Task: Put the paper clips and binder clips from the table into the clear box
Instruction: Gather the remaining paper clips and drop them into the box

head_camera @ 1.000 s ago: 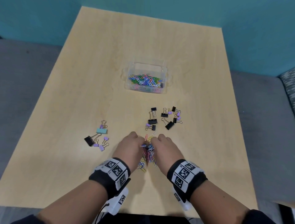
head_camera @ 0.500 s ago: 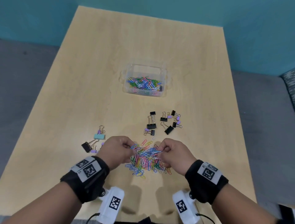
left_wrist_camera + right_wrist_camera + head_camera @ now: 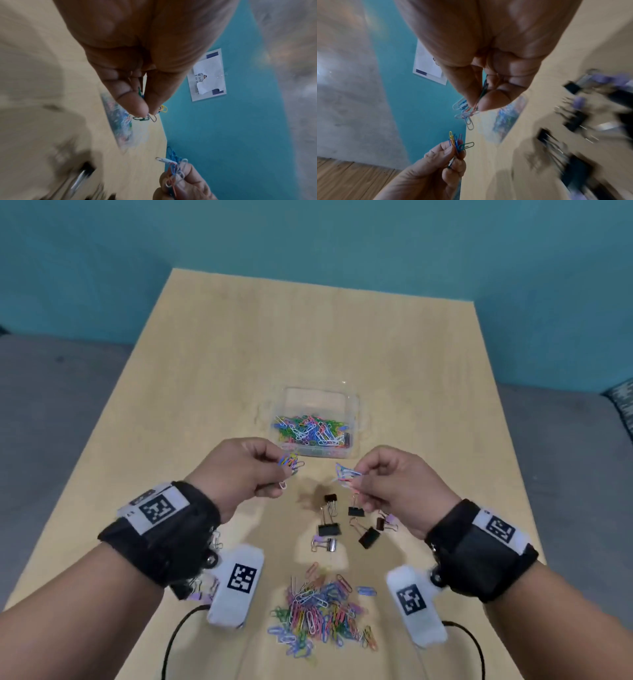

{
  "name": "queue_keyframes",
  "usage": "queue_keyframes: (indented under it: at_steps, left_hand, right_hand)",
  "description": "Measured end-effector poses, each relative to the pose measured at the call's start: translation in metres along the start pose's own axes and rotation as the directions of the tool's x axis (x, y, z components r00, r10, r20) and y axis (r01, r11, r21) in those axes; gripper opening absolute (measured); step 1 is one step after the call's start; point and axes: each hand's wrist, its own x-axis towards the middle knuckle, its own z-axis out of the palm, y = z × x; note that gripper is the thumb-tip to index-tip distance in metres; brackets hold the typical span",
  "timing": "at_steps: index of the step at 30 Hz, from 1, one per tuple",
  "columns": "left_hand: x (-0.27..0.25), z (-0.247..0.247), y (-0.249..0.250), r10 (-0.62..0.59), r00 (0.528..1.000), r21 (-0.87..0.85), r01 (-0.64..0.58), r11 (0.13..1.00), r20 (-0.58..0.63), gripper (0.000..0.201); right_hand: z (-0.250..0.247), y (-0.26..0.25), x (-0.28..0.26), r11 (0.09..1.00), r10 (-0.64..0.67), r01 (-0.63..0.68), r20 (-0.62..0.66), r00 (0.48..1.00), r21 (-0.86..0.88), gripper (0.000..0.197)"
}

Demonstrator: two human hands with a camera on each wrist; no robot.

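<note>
While we hold two small bunches of paper clips up in the air, some could slip out and fall on the worktop point(image 3: 205, 378), because only our fingertips pinch them and a few clips just hang loose. Our left hand point(image 3: 239, 470) pinches its left bunch point(image 3: 291, 465) near the middle of the frame, just in front of the clear box point(image 3: 318, 422). Our right hand point(image 3: 394, 484) pinches its right bunch point(image 3: 346, 474) just right of that, over the binder clips point(image 3: 346, 525). Both wrists are raised, with fingers curled and pointing at each other. Lots of clips sit in the box already. A big pile of paper clips point(image 3: 322, 614) waits at the bottom middle.
</note>
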Motion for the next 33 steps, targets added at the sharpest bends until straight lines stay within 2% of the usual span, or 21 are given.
queue_keyframes:
  at_steps: [5, 10, 13, 16, 19, 20, 22, 25, 27, 29, 31, 33]
  left_hand:
    - [0.054, 0.003, 0.039, 0.106, 0.988, 0.128, -0.092, 0.987, -0.107, 0.015]
    - [0.085, 0.014, 0.047, 0.161, 0.977, 0.337, -0.106, 0.936, -0.141, 0.014]
    - [0.085, 0.017, 0.046, 0.19, 0.97, 0.381, -0.121, 0.917, -0.149, 0.014]
    - [0.075, 0.003, 0.037, 0.26, 0.944, 0.361, -0.174, 0.916, -0.203, 0.022]
    - [0.042, -0.01, 0.015, 0.32, 0.919, 0.41, -0.207, 0.888, -0.23, 0.024]
    - [0.028, -0.011, 0.002, 0.338, 0.92, 0.473, -0.212, 0.855, -0.199, 0.024]
    - [-0.003, -0.007, -0.031, 0.336, 0.938, 0.646, -0.204, 0.736, -0.087, 0.024]
    - [-0.042, 0.01, -0.083, 0.24, 0.962, 0.778, -0.251, 0.576, 0.132, 0.022]
    - [-0.059, 0.023, -0.112, 0.221, 0.937, 0.799, -0.347, 0.491, 0.271, 0.023]
    - [-0.065, 0.036, -0.136, 0.255, 0.888, 0.813, -0.456, 0.363, 0.384, 0.027]
    - [-0.067, 0.046, -0.149, 0.275, 0.862, 0.832, -0.493, 0.256, 0.426, 0.033]
    - [-0.067, 0.052, -0.154, 0.301, 0.84, 0.84, -0.514, 0.174, 0.452, 0.039]
  right_hand:
    - [0.001, -0.037, 0.06, 0.983, -0.088, 0.071, -0.096, 0.991, -0.171, 0.019]
    - [0.012, -0.048, 0.089, 0.918, -0.134, 0.073, -0.132, 0.982, -0.389, 0.017]
    - [0.016, -0.05, 0.089, 0.862, -0.155, 0.071, -0.127, 0.98, -0.502, 0.006]
    - [0.008, -0.047, 0.072, 0.774, -0.257, 0.095, -0.174, 0.951, -0.626, 0.021]
    - [0.004, -0.023, 0.029, 0.713, -0.346, 0.158, -0.147, 0.927, -0.684, 0.02]
    - [0.005, -0.009, 0.012, 0.689, -0.349, 0.177, -0.107, 0.931, -0.703, 0.019]
    - [0.009, 0.026, -0.02, 0.605, -0.318, 0.203, 0.001, 0.948, -0.77, 0.018]
    - [0.02, 0.081, -0.06, 0.354, -0.201, 0.27, 0.209, 0.957, -0.895, 0.021]
    - [0.031, 0.108, -0.075, 0.205, -0.153, 0.343, 0.316, 0.936, -0.917, 0.02]
    - [0.039, 0.123, -0.081, 0.174, -0.156, 0.369, 0.344, 0.926, -0.913, 0.026]
    - [0.045, 0.129, -0.081, 0.172, -0.19, 0.375, 0.343, 0.92, -0.911, 0.038]
    - [0.048, 0.129, -0.081, 0.131, -0.185, 0.371, 0.345, 0.92, -0.919, 0.047]
